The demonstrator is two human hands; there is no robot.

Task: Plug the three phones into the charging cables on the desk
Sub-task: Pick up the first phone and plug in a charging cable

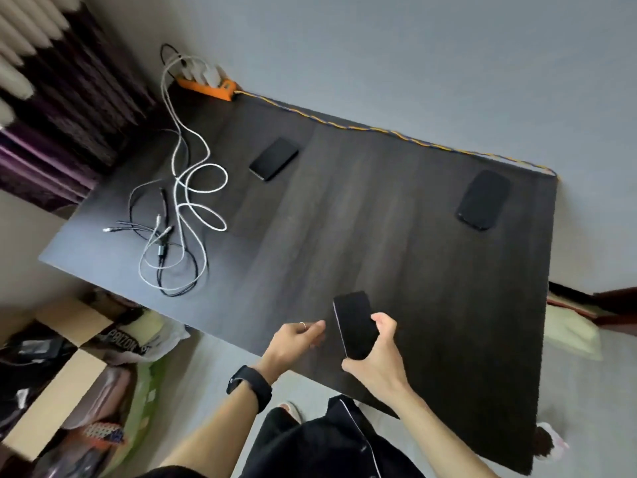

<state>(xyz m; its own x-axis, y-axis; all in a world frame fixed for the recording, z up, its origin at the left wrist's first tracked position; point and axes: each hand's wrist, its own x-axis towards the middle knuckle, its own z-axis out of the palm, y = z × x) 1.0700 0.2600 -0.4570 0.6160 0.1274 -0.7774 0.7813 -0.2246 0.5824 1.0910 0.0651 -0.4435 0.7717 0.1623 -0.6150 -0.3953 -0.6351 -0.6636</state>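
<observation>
Hands: right hand point(375, 353) grips phone point(353, 326); left hand point(296, 336) seemingly loose, empty.

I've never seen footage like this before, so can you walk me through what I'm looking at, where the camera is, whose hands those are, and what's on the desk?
There is only one picture, and no machine. It comes from a wide-angle camera worn on a person's head, looking forward and down, so the view is tilted and bent at the edges. The two bare hands belong to the wearer. The right hand holds a dark phone, fingers wrapped around its edge. The left hand, with a black band on its wrist, is loosely curled beside it and holds nothing. On the dark desk lie two more phones, one near the far middle and one at the far right corner. To the left is a tangle of white and black charging cables, running back to an orange power strip against the wall. No phone is plugged in yet.
</observation>
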